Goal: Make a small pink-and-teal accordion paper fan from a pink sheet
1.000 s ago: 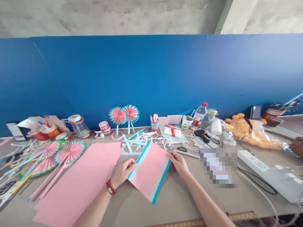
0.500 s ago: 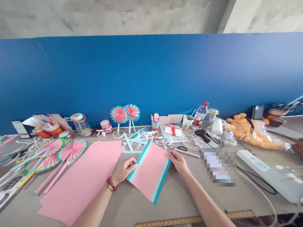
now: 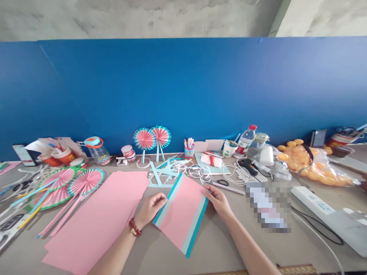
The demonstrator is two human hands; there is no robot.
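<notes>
A pink paper sheet (image 3: pixel 180 214) with light-blue and teal strips along two opposite edges is held up at a tilt over the table. My left hand (image 3: pixel 151 209), with a red bead bracelet at the wrist, pinches its left edge. Thumb and fingers of my right hand (image 3: pixel 218 199) grip the opposite edge near the upper right corner. Left of my left hand lies a stack of pink paper (image 3: pixel 94 217). Beyond the held sheet are light-blue paper strips (image 3: pixel 160 173) and white curled scraps.
Pleated paper fans (image 3: pixel 86 181) lie at the left, and two more fans (image 3: pixel 151 139) lean on the blue partition (image 3: pixel 183 88). A plastic bottle (image 3: pixel 246 141), a pencil cup (image 3: pixel 189 149), a glue gun (image 3: pixel 248 166) and a bag of orange balls (image 3: pixel 309 162) line the back. A power strip (image 3: pixel 312 202) lies right.
Both hands keep hold of the striped pink sheet, which has tipped slightly, its lower corner a little nearer to me. The camera view has shifted slightly.
</notes>
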